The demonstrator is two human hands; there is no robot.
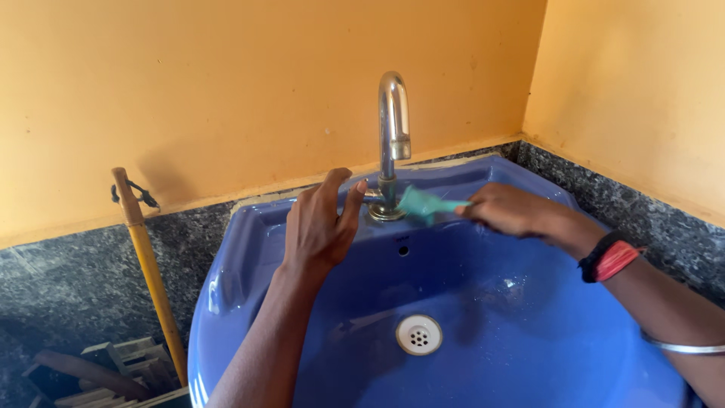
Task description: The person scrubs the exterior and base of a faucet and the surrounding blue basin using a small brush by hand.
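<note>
We list a home washroom corner: blue wash basin (226, 279), chrome tap (393, 128), orange walls (226, 75), dark speckled stone skirting (68, 279).

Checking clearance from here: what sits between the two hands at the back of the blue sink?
In the head view, the chrome tap rises between the left hand and right hand. The green brush in the right hand reaches to the tap's base.

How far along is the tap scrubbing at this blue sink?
Done: cannot tell; basin looks wet. In hand: right hand holds a green brush against the tap base, left hand at its handle. Left: no foam shows on the spout.
</note>
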